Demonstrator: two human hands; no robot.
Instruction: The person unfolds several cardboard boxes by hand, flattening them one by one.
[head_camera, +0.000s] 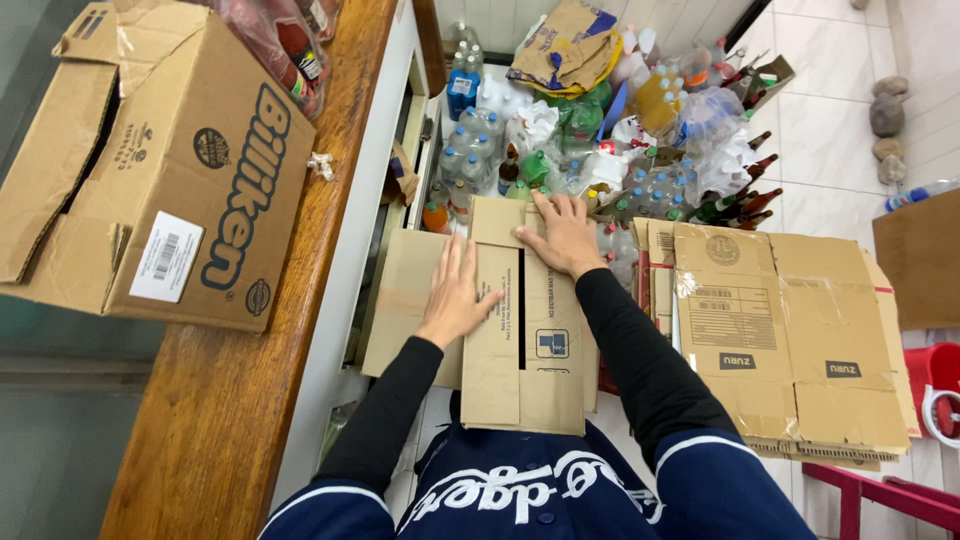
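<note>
Nearest the camera, a dark blue jersey with white lettering fills the bottom edge, and two black sleeves reach away from it over a flattened cardboard box (520, 340) held against the person's front. The left hand (455, 295) lies palm down on the box's left flap, fingers spread and flat, gripping nothing; it seems to press the flap so the board stays folded. The right hand (565, 235) rests farther off at the box's far edge, also open with fingers splayed and flat on the cardboard, apparently pinning that end down. Neither hand closes around anything.

Just right of the box sits a stack of flattened cartons (790, 340), taped and creased, laid on top of one another, probably piled there to keep them out of the way. Below it at the near right, a red frame (880, 495) and a red bucket (935, 385) show at the edge.

To the left runs a wooden counter (260, 380) with a white front, and on it an opened cardboard carton (160, 180) lies on its side, its flaps loose.

Farther away, beyond the hands, a heap of plastic bottles (600, 150), clear bags and scraps of crumpled cardboard crowds the floor against the wall. The floor is pale glossy tile (830, 120), and a few rounded stones (888, 115) lie at the far right.
</note>
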